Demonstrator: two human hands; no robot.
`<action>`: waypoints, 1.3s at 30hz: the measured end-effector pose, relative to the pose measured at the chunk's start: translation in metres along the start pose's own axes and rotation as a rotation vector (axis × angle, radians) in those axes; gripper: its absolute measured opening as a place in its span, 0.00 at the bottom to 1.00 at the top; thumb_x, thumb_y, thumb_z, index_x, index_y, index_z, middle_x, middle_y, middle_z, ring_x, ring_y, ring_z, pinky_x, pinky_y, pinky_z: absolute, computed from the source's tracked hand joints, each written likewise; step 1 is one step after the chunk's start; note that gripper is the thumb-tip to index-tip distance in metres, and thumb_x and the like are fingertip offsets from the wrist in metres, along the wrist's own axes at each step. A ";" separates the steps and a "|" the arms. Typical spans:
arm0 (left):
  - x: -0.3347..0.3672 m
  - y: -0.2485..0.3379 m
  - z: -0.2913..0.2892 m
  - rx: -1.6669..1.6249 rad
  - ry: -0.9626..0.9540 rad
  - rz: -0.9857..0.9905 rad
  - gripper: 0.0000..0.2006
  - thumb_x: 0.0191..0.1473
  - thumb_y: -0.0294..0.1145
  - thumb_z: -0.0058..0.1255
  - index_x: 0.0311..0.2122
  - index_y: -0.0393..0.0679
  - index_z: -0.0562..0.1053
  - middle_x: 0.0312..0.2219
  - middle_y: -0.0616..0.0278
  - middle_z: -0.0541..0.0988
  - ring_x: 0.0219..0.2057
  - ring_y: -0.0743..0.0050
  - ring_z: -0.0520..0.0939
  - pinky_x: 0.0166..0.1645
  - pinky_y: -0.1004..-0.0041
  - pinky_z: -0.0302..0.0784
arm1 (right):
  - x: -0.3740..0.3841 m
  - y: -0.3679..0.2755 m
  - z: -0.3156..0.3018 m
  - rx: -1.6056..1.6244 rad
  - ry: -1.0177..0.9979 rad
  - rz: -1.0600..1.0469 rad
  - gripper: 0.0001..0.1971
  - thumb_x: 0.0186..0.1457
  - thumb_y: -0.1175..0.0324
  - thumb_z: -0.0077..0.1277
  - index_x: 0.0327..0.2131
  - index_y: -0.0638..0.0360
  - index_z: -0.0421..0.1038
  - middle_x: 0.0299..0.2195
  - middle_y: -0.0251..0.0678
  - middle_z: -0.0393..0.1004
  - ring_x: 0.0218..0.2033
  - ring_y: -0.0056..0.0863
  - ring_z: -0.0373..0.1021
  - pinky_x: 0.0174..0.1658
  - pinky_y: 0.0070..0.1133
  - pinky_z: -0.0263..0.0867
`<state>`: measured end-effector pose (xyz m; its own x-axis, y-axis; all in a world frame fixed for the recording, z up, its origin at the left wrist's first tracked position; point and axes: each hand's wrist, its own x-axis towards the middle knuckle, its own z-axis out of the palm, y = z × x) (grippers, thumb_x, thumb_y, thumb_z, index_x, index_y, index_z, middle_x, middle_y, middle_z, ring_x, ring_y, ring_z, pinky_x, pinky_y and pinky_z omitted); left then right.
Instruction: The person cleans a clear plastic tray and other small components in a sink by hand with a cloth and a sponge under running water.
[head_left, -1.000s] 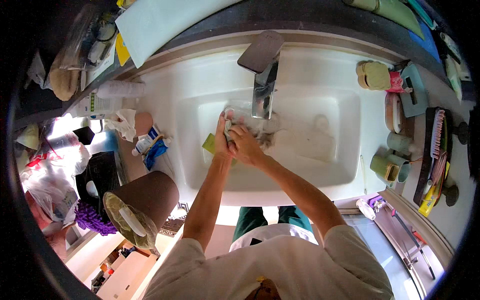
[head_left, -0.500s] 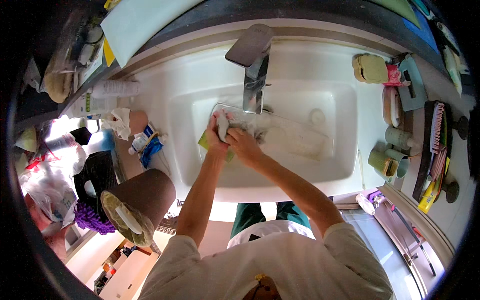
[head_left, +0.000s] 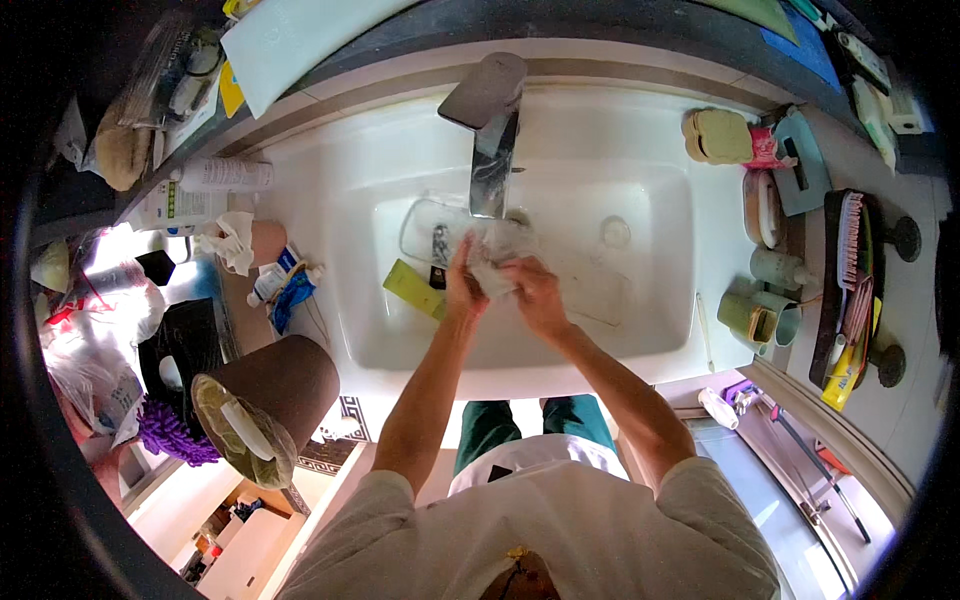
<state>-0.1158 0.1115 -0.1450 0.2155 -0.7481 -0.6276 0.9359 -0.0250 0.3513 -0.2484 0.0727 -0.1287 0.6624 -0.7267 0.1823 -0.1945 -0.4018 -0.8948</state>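
Both of my hands are over the white sink, just in front of the tap spout. My left hand is closed around the near left side of a pale grey, crumpled wet cloth-like piece. Against its right side, my right hand pinches with bent fingers. Blur hides what the piece is made of. To the left of my hands lies a flat green packet-like thing. Behind that rests a see-through shallow tray, with a dark patterned strip at its right side.
A chrome tap reaches over the basin. Sponges, a soap dish and a green cup line the right rim. A brush lies farther right. At the left stand a brown bin and a bottle.
My hands have moved right with the pale grey piece, from over the tray to below the tap. The piece looks more spread out. More of the green packet-like thing shows.
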 end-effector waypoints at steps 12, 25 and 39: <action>-0.013 0.047 -0.002 -0.257 0.149 0.245 0.27 0.49 0.54 0.36 0.47 0.42 0.59 0.45 0.59 0.64 0.47 0.51 0.64 0.52 0.52 0.57 | 0.002 0.040 -0.008 -0.139 0.232 0.107 0.22 0.44 0.83 0.40 0.46 0.56 0.60 0.37 0.37 0.63 0.36 0.25 0.61 0.32 0.16 0.62; -0.035 0.061 0.008 -0.103 0.312 0.331 0.30 0.49 0.55 0.33 0.47 0.37 0.58 0.46 0.54 0.62 0.49 0.53 0.63 0.50 0.54 0.60 | 0.026 0.016 -0.016 -0.270 -0.280 0.087 0.17 0.36 0.76 0.45 0.36 0.57 0.65 0.38 0.36 0.62 0.42 0.35 0.59 0.42 0.30 0.58; -0.019 0.056 0.021 0.020 0.231 0.171 0.31 0.44 0.60 0.40 0.45 0.45 0.61 0.41 0.59 0.67 0.43 0.62 0.68 0.45 0.60 0.65 | 0.080 -0.033 0.029 -0.321 -0.337 -0.300 0.17 0.29 0.64 0.55 0.30 0.52 0.70 0.37 0.30 0.65 0.45 0.29 0.58 0.48 0.34 0.51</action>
<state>-0.0729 0.1104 -0.0992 0.4296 -0.5718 -0.6989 0.8753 0.0734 0.4779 -0.1682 0.0443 -0.0970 0.9072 -0.3572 0.2223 -0.1377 -0.7514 -0.6453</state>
